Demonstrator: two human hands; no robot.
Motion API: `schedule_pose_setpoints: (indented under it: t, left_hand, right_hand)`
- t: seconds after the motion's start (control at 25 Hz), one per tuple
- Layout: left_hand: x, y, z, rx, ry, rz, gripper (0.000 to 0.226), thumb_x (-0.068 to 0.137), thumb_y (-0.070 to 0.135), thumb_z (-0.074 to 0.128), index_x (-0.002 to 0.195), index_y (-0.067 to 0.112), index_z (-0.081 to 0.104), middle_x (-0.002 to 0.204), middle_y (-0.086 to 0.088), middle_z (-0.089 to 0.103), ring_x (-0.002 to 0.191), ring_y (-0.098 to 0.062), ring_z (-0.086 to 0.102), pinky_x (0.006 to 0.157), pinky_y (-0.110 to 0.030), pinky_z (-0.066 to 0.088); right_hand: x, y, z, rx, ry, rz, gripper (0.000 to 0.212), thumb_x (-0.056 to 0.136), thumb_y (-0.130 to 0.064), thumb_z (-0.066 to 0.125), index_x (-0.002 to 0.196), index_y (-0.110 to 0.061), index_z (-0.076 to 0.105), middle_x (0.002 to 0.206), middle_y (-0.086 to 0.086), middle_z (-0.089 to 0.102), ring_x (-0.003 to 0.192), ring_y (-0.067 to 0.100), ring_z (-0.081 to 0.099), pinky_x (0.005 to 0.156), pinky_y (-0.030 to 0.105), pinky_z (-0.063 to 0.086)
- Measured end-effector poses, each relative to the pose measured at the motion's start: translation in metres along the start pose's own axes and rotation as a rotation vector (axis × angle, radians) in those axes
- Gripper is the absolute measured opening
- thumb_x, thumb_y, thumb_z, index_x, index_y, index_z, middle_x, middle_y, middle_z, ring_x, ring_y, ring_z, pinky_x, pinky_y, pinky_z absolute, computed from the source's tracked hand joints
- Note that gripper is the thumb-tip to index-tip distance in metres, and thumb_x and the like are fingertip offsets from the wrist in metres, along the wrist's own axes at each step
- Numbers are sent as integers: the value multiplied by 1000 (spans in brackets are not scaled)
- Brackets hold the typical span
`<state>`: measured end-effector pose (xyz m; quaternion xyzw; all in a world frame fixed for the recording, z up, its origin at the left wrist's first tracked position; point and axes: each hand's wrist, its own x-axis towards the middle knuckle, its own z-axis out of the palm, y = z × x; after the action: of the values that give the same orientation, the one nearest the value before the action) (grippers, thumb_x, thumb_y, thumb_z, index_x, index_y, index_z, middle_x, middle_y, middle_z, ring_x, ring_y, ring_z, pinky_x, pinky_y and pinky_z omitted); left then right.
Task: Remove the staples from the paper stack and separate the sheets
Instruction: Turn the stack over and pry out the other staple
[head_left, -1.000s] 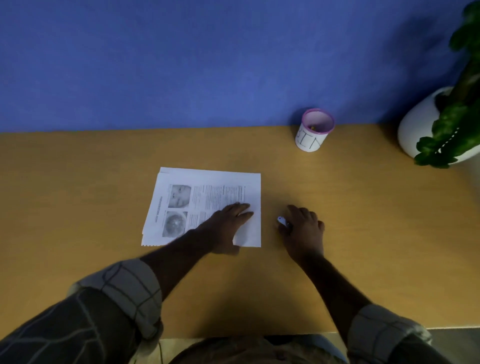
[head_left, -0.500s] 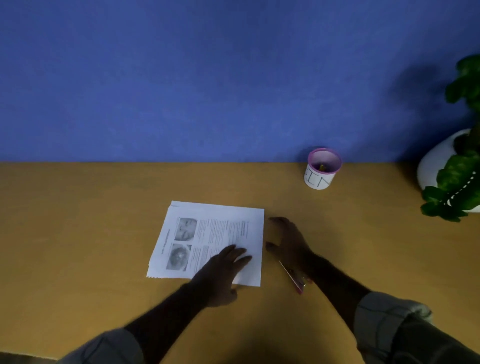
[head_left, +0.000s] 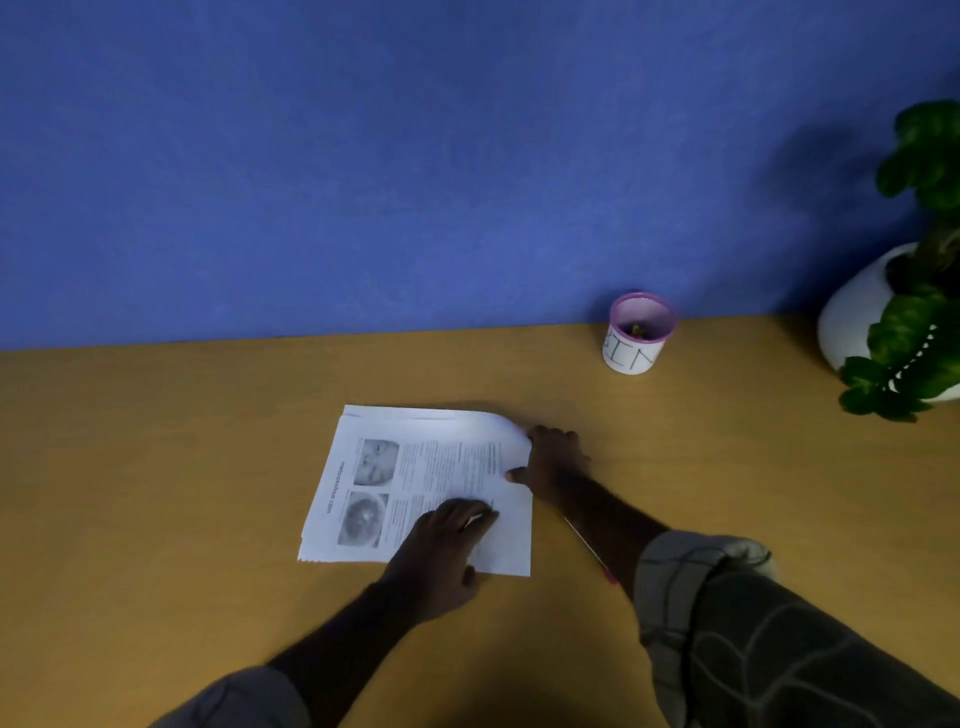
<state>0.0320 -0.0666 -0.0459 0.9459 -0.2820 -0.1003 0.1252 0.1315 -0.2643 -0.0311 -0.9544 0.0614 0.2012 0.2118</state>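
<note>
A stack of white printed sheets (head_left: 415, 467) with two grey pictures lies on the wooden desk (head_left: 156, 467). My left hand (head_left: 441, 545) presses flat on the stack's near right part, fingers spread. My right hand (head_left: 550, 460) grips the far right corner of the top sheet, thumb on top, and that corner is curled up off the stack. A thin pink-tipped tool (head_left: 592, 553), likely the staple remover, lies on the desk under my right forearm, mostly hidden.
A small white cup with a pink rim, lettered "BIN" (head_left: 636, 338), stands at the back by the blue wall. A white pot with a green plant (head_left: 893, 332) fills the right edge of the desk.
My right hand let go of the small tool, which now lies on the desk, moved to the stack's far right corner and lifted the top sheet's corner. The view tilted up.
</note>
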Motion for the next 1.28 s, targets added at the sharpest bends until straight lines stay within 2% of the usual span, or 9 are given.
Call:
schedule_pose_setpoints:
  t: [0.16, 0.28, 0.44, 0.52, 0.64, 0.8, 0.96, 1.08, 1.28]
  left_hand:
    - [4, -13, -4, 0, 1, 84, 89, 70, 43, 77, 148, 22, 39, 149, 0, 49, 137, -22, 47, 109, -47, 48]
    - [0, -13, -13, -2, 11, 81, 103, 70, 55, 69, 157, 24, 25, 158, 0, 37, 145, -21, 34, 116, -41, 37]
    - [0, -12, -43, -75, 354, 15, 71, 78, 25, 74, 144, 22, 50, 137, -5, 60, 122, -24, 60, 92, -42, 57]
    - [7, -13, -79, -212, 505, -55, 43, 85, 17, 59, 127, 21, 66, 123, -1, 66, 105, -18, 65, 82, -33, 57]
    - [19, -15, -152, -348, 455, -26, 33, 89, 28, 51, 106, 12, 73, 99, -2, 69, 90, -23, 67, 71, -23, 43]
    - [24, -8, -249, -557, 320, -120, 18, 82, 18, 82, 98, 21, 75, 84, 17, 70, 70, 11, 63, 63, -6, 43]
    - [27, -9, -319, -475, 301, -50, 11, 86, 27, 79, 95, 22, 75, 85, 12, 73, 76, 1, 67, 63, -12, 45]
    - [43, -32, -326, -285, 267, -143, 23, 90, 46, 71, 94, 24, 74, 87, 8, 71, 81, -12, 67, 71, -27, 46]
    - [69, -78, -225, -89, -12, -198, 43, 88, 53, 57, 104, 17, 74, 113, -6, 73, 109, -26, 65, 86, -28, 44]
  right_hand:
    - [-27, 5, 2, 263, 3, 49, 21, 82, -26, 73, 96, -12, 65, 96, 5, 69, 85, 21, 67, 73, 35, 59]
    - [-51, -15, -19, 831, -51, 254, 5, 81, 2, 66, 84, 2, 63, 79, 17, 67, 60, 27, 65, 49, 34, 55]
    - [-77, -41, -51, 1394, -120, 448, 6, 83, 11, 55, 84, 5, 57, 74, 22, 62, 51, 28, 60, 39, 27, 48]
    - [-85, -47, -65, 1190, 34, 369, 33, 86, -10, 64, 113, 6, 52, 91, 21, 64, 64, 31, 67, 50, 35, 55]
    - [-105, -44, -102, 468, 443, -73, 86, 78, -67, 61, 144, -19, 34, 143, 5, 49, 125, 24, 52, 99, 49, 48]
    - [-136, -73, -162, 473, 24, -553, 51, 79, -51, 73, 124, -32, 59, 121, -14, 66, 110, 3, 62, 91, 30, 53]
    - [-126, -78, -169, 914, -90, -456, 29, 89, -19, 69, 116, -8, 67, 109, 7, 74, 96, 23, 72, 77, 33, 58]
    - [-107, -61, -145, 1205, -212, -318, 39, 86, -21, 71, 120, -4, 64, 117, 18, 69, 107, 40, 65, 92, 52, 54]
    - [-92, -24, -71, 1136, -137, -34, 26, 85, -25, 73, 104, -8, 72, 102, 14, 75, 96, 38, 70, 87, 53, 56]
